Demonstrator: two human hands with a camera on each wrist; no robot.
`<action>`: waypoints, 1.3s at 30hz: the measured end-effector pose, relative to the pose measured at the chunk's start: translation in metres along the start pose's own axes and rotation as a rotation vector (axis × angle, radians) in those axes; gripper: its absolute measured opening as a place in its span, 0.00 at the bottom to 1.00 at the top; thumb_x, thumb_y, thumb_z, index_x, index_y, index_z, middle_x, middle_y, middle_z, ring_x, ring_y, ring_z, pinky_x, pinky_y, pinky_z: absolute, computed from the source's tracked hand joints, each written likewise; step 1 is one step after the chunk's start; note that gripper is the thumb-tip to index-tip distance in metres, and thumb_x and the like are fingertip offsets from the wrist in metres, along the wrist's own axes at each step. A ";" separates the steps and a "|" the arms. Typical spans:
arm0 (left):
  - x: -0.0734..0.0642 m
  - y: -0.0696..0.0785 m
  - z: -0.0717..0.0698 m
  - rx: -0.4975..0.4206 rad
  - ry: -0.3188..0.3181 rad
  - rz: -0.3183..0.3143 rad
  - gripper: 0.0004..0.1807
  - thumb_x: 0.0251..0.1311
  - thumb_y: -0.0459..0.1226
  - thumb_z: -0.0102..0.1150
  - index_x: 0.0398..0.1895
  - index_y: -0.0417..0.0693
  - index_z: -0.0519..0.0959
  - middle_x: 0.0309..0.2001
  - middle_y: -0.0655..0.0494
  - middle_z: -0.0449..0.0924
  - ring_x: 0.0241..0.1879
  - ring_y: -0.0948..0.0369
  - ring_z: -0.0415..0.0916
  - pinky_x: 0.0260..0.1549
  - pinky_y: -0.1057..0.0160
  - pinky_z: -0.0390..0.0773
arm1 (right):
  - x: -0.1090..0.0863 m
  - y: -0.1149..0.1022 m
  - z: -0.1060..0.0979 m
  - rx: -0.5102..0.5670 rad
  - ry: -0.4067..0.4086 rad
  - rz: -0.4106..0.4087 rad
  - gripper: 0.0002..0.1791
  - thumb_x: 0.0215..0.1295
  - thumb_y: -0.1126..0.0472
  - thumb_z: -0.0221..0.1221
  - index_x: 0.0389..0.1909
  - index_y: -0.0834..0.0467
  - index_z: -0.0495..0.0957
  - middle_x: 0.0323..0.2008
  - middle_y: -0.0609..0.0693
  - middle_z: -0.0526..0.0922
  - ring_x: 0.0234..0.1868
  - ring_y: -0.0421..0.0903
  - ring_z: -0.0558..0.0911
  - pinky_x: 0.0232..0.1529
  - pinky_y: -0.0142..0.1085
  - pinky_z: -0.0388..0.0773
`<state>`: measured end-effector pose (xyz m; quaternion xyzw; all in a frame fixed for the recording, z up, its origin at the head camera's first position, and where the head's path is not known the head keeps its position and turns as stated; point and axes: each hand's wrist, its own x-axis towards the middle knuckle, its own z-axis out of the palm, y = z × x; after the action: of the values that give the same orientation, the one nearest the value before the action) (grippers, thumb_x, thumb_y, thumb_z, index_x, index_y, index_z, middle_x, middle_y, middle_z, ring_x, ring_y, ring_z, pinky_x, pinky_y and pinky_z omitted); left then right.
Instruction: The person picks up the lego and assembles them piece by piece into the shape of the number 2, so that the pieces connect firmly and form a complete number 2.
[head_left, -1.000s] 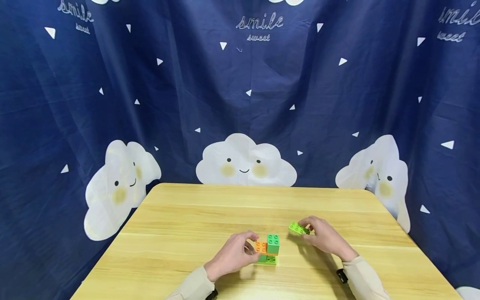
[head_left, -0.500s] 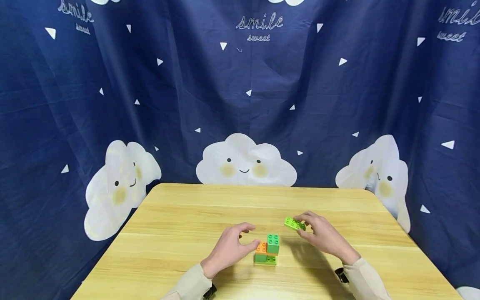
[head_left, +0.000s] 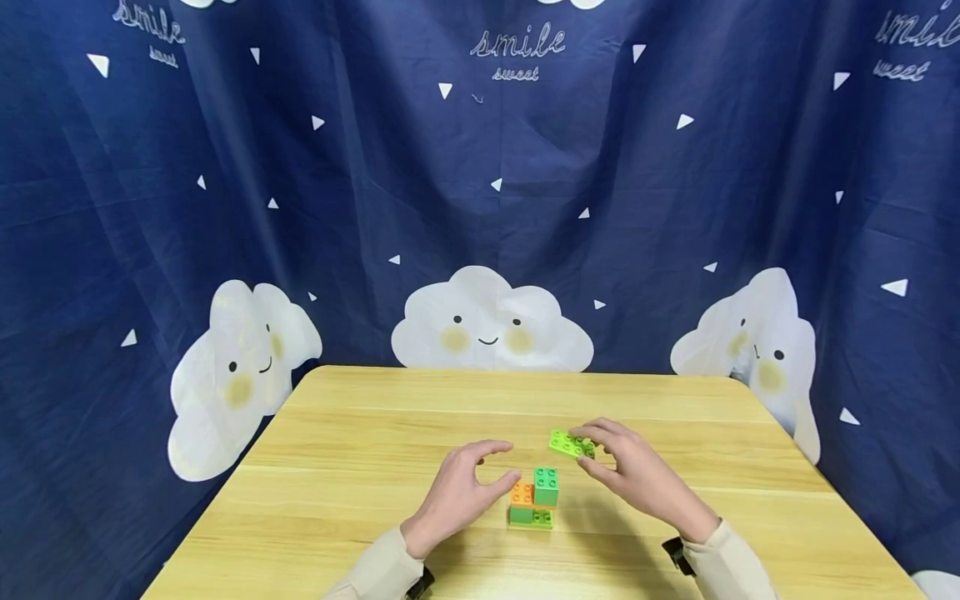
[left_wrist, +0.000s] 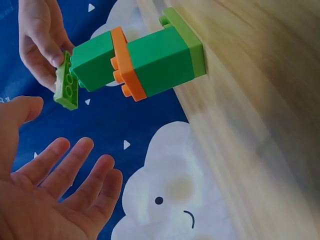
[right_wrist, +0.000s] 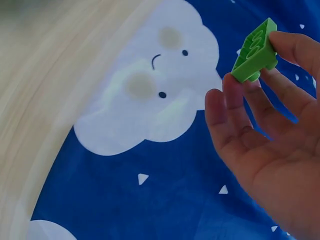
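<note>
A small stack of toy building bricks stands on the table: a lime plate (head_left: 543, 518) at the bottom, a green brick (left_wrist: 161, 61) on it, an orange plate (head_left: 522, 495) across that, and another green brick (head_left: 546, 487) on top at the right. My right hand (head_left: 637, 471) pinches a lime building brick (head_left: 567, 444) between thumb and fingers, raised just behind the stack. Its hollow underside shows in the right wrist view. Left of the stack, my left hand (head_left: 457, 500) holds nothing; its fingers are spread and relaxed, the thumb tip close to the orange plate.
The wooden table (head_left: 360, 442) has a rounded far edge. Behind it hangs a dark blue curtain (head_left: 480, 208) printed with white clouds, triangles and lettering. Dark bands show at both wrists by the light sleeves (head_left: 382, 562).
My left hand has let go of the stack and drawn back, its fingers opening. My right hand has lifted the lime brick and carried it left, toward the stack.
</note>
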<state>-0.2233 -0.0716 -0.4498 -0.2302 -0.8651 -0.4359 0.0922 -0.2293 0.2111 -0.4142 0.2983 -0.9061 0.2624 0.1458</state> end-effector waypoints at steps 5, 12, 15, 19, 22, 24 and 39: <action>-0.001 0.003 -0.002 -0.008 -0.009 0.014 0.26 0.66 0.57 0.63 0.61 0.54 0.82 0.59 0.58 0.83 0.61 0.56 0.79 0.62 0.48 0.78 | 0.000 -0.008 0.003 0.011 0.010 -0.059 0.19 0.68 0.62 0.67 0.59 0.52 0.81 0.54 0.42 0.83 0.51 0.43 0.82 0.46 0.40 0.85; -0.002 0.006 -0.002 -0.011 -0.014 0.037 0.27 0.66 0.59 0.63 0.61 0.56 0.82 0.59 0.60 0.83 0.60 0.56 0.79 0.60 0.47 0.78 | -0.001 -0.016 0.010 0.019 0.028 -0.132 0.19 0.66 0.62 0.68 0.57 0.53 0.81 0.53 0.44 0.84 0.52 0.45 0.82 0.45 0.40 0.85; -0.002 0.006 -0.001 -0.011 -0.013 0.037 0.27 0.65 0.58 0.64 0.61 0.56 0.82 0.59 0.61 0.83 0.60 0.56 0.79 0.61 0.46 0.77 | -0.001 -0.018 0.015 0.031 0.036 -0.155 0.19 0.65 0.62 0.69 0.57 0.53 0.81 0.53 0.44 0.84 0.52 0.44 0.82 0.44 0.40 0.85; -0.002 0.006 -0.001 -0.015 -0.016 0.037 0.27 0.65 0.56 0.66 0.61 0.54 0.83 0.58 0.60 0.84 0.59 0.56 0.79 0.60 0.45 0.77 | -0.001 -0.020 0.021 0.041 0.024 -0.165 0.19 0.65 0.62 0.69 0.57 0.54 0.81 0.53 0.44 0.84 0.50 0.42 0.82 0.44 0.40 0.85; -0.003 0.005 0.001 -0.020 -0.023 0.034 0.25 0.65 0.53 0.67 0.60 0.51 0.83 0.57 0.59 0.84 0.58 0.56 0.80 0.59 0.46 0.78 | -0.002 -0.021 0.025 0.043 0.008 -0.163 0.19 0.66 0.62 0.69 0.57 0.55 0.81 0.53 0.45 0.84 0.49 0.41 0.82 0.45 0.39 0.85; -0.003 0.004 0.002 -0.019 -0.028 0.033 0.24 0.65 0.50 0.68 0.60 0.50 0.83 0.57 0.59 0.85 0.58 0.56 0.80 0.59 0.46 0.78 | -0.002 -0.021 0.027 0.045 -0.002 -0.159 0.19 0.66 0.62 0.69 0.57 0.56 0.81 0.53 0.46 0.85 0.49 0.41 0.82 0.46 0.38 0.85; -0.001 0.001 0.005 0.001 -0.028 0.043 0.18 0.64 0.46 0.69 0.54 0.49 0.86 0.53 0.58 0.87 0.55 0.56 0.82 0.57 0.47 0.80 | 0.000 -0.020 0.036 0.122 -0.048 -0.102 0.18 0.67 0.61 0.67 0.57 0.54 0.81 0.53 0.46 0.85 0.51 0.43 0.83 0.45 0.39 0.85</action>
<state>-0.2218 -0.0678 -0.4525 -0.2549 -0.8613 -0.4303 0.0898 -0.2209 0.1772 -0.4354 0.3587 -0.8752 0.3021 0.1185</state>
